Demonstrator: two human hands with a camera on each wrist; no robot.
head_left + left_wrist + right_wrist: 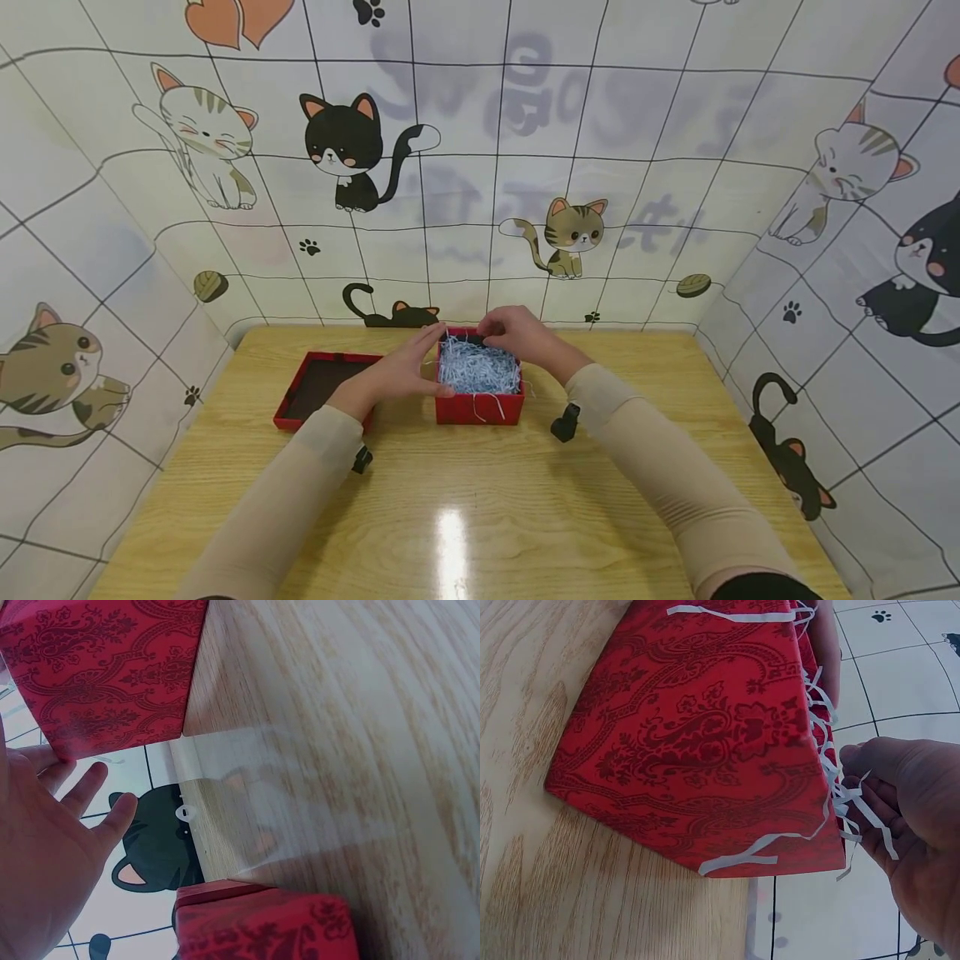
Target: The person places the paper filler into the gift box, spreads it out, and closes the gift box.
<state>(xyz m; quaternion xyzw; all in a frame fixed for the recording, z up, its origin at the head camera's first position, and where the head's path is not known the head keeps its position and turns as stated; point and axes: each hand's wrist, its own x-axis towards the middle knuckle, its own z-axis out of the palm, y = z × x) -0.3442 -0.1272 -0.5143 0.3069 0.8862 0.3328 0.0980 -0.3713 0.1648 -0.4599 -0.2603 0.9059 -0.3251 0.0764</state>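
Note:
A red patterned box [480,410] stands on the table, filled with pale blue-white shredded paper [478,367]. At its back right corner my right hand [519,335] reaches over the rim with bent fingers. In the right wrist view, that hand [922,825] pinches at the shredded paper [840,791], and strips lie across its fingers. My left hand [397,367] rests along the box's left side, its fingers straight and the thumb by the front corner. The left wrist view shows that hand [56,832] with spread fingers beside the box [105,682].
A red box lid [285,408] with a dark inside lies left of the box, partly behind my left forearm. Loose strips [742,851] hang over the box's side. A wall sheet printed with cats [345,150] rises behind the wooden table [510,500].

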